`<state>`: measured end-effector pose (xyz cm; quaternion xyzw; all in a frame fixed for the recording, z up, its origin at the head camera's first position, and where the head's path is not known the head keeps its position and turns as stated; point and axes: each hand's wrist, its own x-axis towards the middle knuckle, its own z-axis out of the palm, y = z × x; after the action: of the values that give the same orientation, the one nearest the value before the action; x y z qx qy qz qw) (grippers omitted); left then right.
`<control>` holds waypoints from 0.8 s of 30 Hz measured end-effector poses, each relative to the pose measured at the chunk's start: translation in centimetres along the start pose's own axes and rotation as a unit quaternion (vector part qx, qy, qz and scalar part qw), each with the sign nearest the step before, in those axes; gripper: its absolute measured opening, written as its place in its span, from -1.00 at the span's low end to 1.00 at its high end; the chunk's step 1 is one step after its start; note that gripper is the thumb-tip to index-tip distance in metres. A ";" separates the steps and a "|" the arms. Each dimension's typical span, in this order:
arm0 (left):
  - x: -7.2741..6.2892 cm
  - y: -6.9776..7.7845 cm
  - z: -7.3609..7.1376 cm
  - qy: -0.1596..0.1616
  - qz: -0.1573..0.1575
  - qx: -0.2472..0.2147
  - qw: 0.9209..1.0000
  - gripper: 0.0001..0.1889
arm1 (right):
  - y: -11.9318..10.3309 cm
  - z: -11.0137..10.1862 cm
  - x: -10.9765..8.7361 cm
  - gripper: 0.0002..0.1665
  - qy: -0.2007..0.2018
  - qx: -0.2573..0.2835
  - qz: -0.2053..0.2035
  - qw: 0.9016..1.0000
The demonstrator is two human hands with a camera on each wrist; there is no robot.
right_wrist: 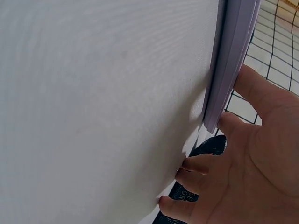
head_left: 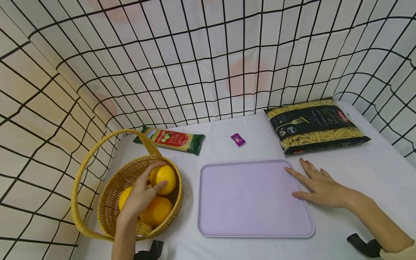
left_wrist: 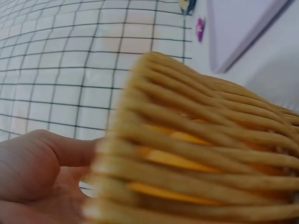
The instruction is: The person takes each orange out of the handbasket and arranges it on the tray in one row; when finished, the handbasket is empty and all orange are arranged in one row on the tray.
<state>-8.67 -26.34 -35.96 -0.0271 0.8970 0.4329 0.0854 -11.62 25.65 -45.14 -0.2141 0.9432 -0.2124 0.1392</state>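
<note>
My left hand [head_left: 139, 196] reaches into a wicker basket [head_left: 105, 202] at the left, its thumb and fingers round an orange [head_left: 169, 173]. Two more oranges lie in the basket, a lower orange [head_left: 159, 211] and one partly behind the hand. In the left wrist view the basket's weave [left_wrist: 201, 135] hides the fingertips and most of the fruit. My right hand [head_left: 325, 189] has its fingers spread at the right edge of a lilac tray [head_left: 250, 202]. Thumb and index finger touch the tray's rim; the other fingers lie beside it over the white cloth.
Behind the basket lies a green-ended packet [head_left: 172, 141] with a red label. A small purple wrapped sweet [head_left: 238, 139] sits beyond the tray. At the back right is a large bag of penne pasta [head_left: 315, 124]. Black-gridded white cloth [head_left: 208, 61] walls off the back and sides.
</note>
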 end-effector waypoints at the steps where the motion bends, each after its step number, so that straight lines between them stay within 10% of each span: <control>1: -0.1 0.2 -0.1 0.005 0.008 -0.005 1.000 -0.46 | 0.0 0.0 0.0 0.00 0.000 0.000 0.001 1.000; 11: -0.6 3.3 0.8 0.025 0.075 -0.057 0.995 -0.46 | 0.0 -0.1 0.0 0.00 -0.003 0.001 0.002 1.000; 24: 1.4 7.0 7.0 -0.059 0.100 -0.085 0.990 -0.42 | 0.0 0.0 0.1 0.00 -0.002 -0.001 0.001 1.000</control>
<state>-10.03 -16.43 -35.11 0.0808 0.8484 0.5150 0.0918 -11.69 25.64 -45.15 -0.2133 0.9436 -0.2104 0.1409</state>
